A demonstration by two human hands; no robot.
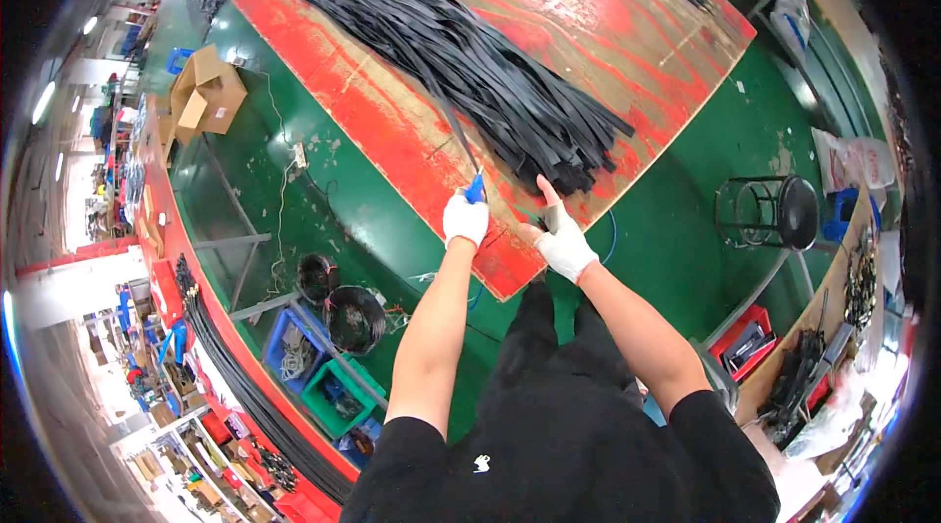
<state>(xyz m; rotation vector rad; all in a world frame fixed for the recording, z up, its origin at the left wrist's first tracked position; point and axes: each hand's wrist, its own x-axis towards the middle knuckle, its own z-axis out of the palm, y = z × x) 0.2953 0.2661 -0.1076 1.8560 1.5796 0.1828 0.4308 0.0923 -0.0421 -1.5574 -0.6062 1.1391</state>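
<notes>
Closest to us, our right hand (566,246) spreads thumb from finger; our left hand (465,219) closes round a blue object (475,189), seemingly for a firm grip. Just beyond, black strips (470,72) lie lengthwise on the red surface (686,62), loose ends (576,170) toward us, probably for easy reach.

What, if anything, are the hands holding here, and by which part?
The left hand grips a small blue object by its nearer part, the far end sticking out. Whether the right hand holds anything cannot be told.
</notes>
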